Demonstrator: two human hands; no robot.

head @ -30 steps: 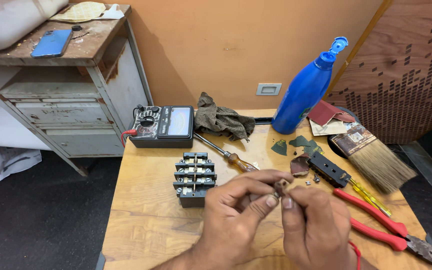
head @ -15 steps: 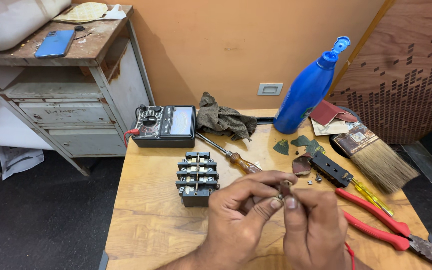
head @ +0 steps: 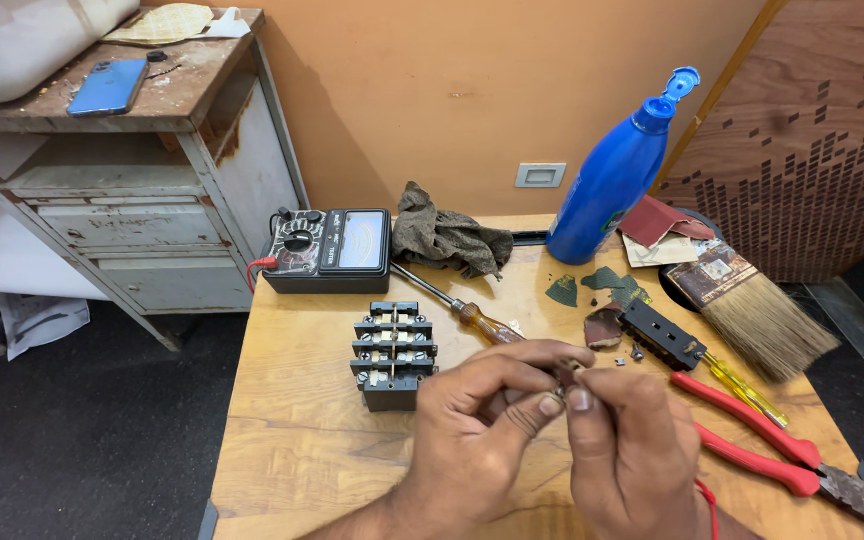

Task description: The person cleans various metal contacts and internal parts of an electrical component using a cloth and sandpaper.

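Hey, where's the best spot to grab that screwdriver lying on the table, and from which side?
Probably the wooden handle of the screwdriver, taken from above. It lies flat on the wooden table, its thin shaft running toward the grey rag, and the handle is the thicker part. Its near end sits just beyond the left hand, so come in alongside the black terminal block.

A tiny dark metal part (head: 564, 372), mostly hidden, sits pinched between thumbs and fingers (head: 527, 400) at lower centre of the frame.
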